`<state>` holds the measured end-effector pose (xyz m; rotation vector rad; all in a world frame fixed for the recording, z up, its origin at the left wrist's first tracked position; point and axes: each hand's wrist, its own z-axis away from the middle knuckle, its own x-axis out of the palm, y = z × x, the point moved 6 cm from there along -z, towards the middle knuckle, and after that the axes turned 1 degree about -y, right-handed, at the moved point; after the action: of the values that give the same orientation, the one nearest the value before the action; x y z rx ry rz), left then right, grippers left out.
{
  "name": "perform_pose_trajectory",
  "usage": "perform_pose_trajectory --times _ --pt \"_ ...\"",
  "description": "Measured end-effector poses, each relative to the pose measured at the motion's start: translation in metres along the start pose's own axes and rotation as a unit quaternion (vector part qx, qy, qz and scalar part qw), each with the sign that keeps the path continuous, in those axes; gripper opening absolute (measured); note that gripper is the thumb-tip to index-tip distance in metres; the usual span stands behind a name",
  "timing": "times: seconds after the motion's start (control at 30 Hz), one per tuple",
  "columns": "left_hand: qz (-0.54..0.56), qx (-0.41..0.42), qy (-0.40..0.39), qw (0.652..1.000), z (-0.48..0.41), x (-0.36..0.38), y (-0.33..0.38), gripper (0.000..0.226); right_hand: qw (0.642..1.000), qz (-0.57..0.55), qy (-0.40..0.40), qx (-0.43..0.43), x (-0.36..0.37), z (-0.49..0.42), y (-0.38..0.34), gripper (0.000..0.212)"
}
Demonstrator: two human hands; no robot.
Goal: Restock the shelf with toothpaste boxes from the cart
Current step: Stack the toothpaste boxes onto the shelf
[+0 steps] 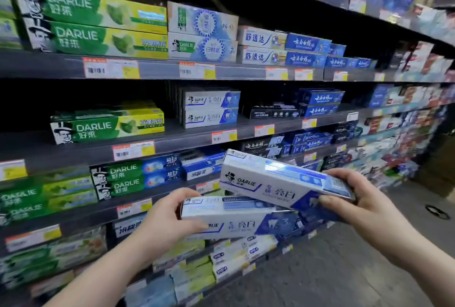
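Two white and blue Darlie toothpaste boxes are held in front of the shelves. My left hand (170, 218) grips the left end of the lower box (236, 220), thumb on its front face. My right hand (359, 198) grips the right end of the upper box (268, 181), which is tilted and overlaps the lower one. On the middle shelf (202, 138) two matching white and blue boxes (211, 108) are stacked, up and left of my hands. The cart is out of view.
Green Darlie boxes (108, 124) lie left of the matching stack, with dark bare shelf around them. Black and blue boxes (295, 107) sit to its right. Price tags (134, 150) line the shelf edges. The grey aisle floor (344, 269) runs at lower right.
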<state>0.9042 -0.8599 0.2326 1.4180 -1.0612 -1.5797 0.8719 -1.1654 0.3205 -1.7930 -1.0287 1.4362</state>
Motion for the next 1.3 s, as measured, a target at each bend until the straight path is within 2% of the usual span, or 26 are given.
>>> perform_pose_trajectory --times 0.07,0.13,0.27,0.43,0.57,0.7,0.8,0.9,0.97,1.03,1.3 --pt "-0.002 0.001 0.031 1.000 -0.013 -0.004 0.001 0.043 1.000 -0.014 -0.021 -0.007 0.003 -0.032 0.008 0.057" --pt "-0.007 0.003 0.067 0.998 -0.024 -0.008 0.002 0.041 0.999 -0.019 -0.041 -0.024 0.003 -0.066 0.018 0.058" --pt "0.007 -0.021 0.126 0.992 -0.047 -0.007 -0.003 0.047 0.996 -0.021 -0.072 -0.040 0.002 -0.138 0.043 0.048" --pt "0.028 -0.054 0.178 0.982 -0.077 0.014 -0.002 0.058 0.988 -0.008 -0.111 -0.104 -0.007 -0.233 0.057 0.039" --pt "0.058 -0.056 0.232 0.969 -0.089 0.032 0.005 0.060 0.975 -0.057 -0.186 -0.111 0.011 -0.301 0.062 0.052" --pt "0.080 -0.062 0.278 0.955 -0.094 0.038 0.004 0.056 0.958 -0.117 -0.232 -0.118 0.049 -0.348 0.061 0.035" --pt "0.096 -0.053 0.293 0.950 -0.096 0.033 0.008 0.056 0.950 -0.122 -0.257 -0.125 0.078 -0.365 0.054 0.061" --pt "0.095 -0.060 0.283 0.952 -0.098 0.026 0.005 0.076 0.942 -0.137 -0.283 -0.119 0.103 -0.379 0.057 0.037" --pt "0.099 -0.062 0.284 0.952 -0.098 0.020 0.002 0.095 0.942 -0.135 -0.284 -0.118 0.115 -0.384 0.057 0.037" --pt "0.100 -0.062 0.289 0.950 -0.099 0.013 0.002 0.099 0.948 -0.133 -0.270 -0.108 0.123 -0.388 0.060 0.040" --pt "0.092 -0.038 0.278 0.955 -0.112 -0.002 -0.002 0.074 0.982 -0.031 -0.138 -0.125 0.123 -0.394 0.061 0.060"
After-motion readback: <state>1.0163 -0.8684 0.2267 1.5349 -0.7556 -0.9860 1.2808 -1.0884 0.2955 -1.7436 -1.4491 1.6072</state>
